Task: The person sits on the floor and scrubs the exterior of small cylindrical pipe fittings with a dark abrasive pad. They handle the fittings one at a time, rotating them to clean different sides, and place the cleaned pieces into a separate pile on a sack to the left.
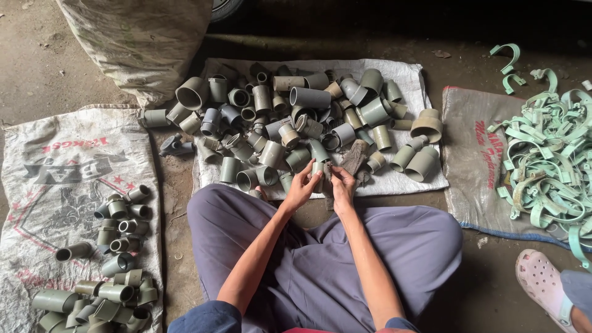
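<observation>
A small grey pipe fitting (319, 171) was pinched between the left hand (300, 190) and the right hand (343, 188), both closed on it, its long axis roughly upright, just before the heap of grey fittings (296, 117) spread on a white sack (407, 77). Sorted fittings (117, 225) were laid on a printed sack (55, 160) leftward.

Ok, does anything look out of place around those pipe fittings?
Mostly orderly. One grey fitting lies on the bare floor, in the gap between the middle sack and the left sack. Two green clamps sit apart from the clamp heap. Both hands hold one fitting.
</observation>
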